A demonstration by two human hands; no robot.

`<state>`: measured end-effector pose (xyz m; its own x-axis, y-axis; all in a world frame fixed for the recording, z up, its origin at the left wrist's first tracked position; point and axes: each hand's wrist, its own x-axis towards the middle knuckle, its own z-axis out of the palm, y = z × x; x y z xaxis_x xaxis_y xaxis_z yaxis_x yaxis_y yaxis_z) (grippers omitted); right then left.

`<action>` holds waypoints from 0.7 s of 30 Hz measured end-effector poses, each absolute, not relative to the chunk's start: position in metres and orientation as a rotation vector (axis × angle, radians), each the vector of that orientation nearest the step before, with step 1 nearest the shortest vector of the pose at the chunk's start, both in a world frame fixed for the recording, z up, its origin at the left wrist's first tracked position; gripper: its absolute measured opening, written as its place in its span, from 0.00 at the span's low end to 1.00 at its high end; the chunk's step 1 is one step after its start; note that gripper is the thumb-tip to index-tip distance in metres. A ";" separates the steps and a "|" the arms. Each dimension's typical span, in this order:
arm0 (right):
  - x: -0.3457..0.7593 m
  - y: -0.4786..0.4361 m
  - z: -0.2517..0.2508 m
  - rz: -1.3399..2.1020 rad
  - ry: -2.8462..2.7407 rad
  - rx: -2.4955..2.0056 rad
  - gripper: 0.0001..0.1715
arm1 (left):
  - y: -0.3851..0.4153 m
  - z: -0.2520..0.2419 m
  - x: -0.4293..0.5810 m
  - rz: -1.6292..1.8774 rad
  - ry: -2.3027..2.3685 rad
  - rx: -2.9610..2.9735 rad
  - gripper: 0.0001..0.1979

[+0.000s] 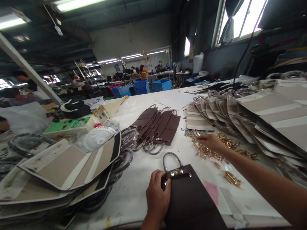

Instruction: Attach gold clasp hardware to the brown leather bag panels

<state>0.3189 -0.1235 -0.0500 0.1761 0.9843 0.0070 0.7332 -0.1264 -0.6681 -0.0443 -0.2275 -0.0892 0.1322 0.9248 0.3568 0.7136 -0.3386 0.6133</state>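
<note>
A dark brown bag panel (pixel 192 198) with a wrapped handle and gold clasp hardware lies at the table's front edge. My left hand (pixel 158 191) grips its upper left edge, thumb on top beside the clasp. Over a scattered pile of small gold metal fittings (pixel 225 140) is my right hand (pixel 211 143), its fingers pressed together at the pile's left part. What those fingers hold, if anything, is too small to make out. A separate cluster of gold pieces (pixel 232 179) lies nearer, below my right forearm.
Brown panels with handles (pixel 158 124) lie mid-table. Beige-backed panels are stacked at left (pixel 72 166) and right (pixel 275 108). A white fan (pixel 99 138) stands by the left stack. A pink paper (pixel 212 191) lies right of the bag panel. People work in the background.
</note>
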 end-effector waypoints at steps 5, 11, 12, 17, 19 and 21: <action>0.302 -0.148 -0.026 0.811 -1.426 -1.696 0.23 | -0.231 -0.085 -0.044 1.056 1.562 2.115 0.11; 0.265 -0.181 -0.018 1.046 -1.275 -1.485 0.29 | -0.238 -0.084 -0.045 1.100 1.484 2.131 0.10; 0.258 -0.186 -0.018 1.073 -1.269 -1.465 0.29 | -0.239 -0.084 -0.045 1.110 1.467 2.133 0.10; 0.228 -0.206 -0.019 1.095 -1.350 -1.452 0.28 | -0.245 -0.080 -0.045 1.103 1.406 2.141 0.09; 0.226 -0.210 -0.021 1.033 -1.418 -1.519 0.23 | -0.245 -0.079 -0.044 1.092 1.402 2.160 0.08; 0.233 -0.211 -0.027 0.920 -1.482 -1.642 0.17 | -0.243 -0.080 -0.045 1.095 1.404 2.184 0.08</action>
<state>0.2334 -0.2107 -0.0265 0.0805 0.9961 -0.0369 0.4746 -0.0709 -0.8773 -0.0446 -0.2426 -0.0799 0.2224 0.8759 0.4281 0.6288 -0.4644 0.6236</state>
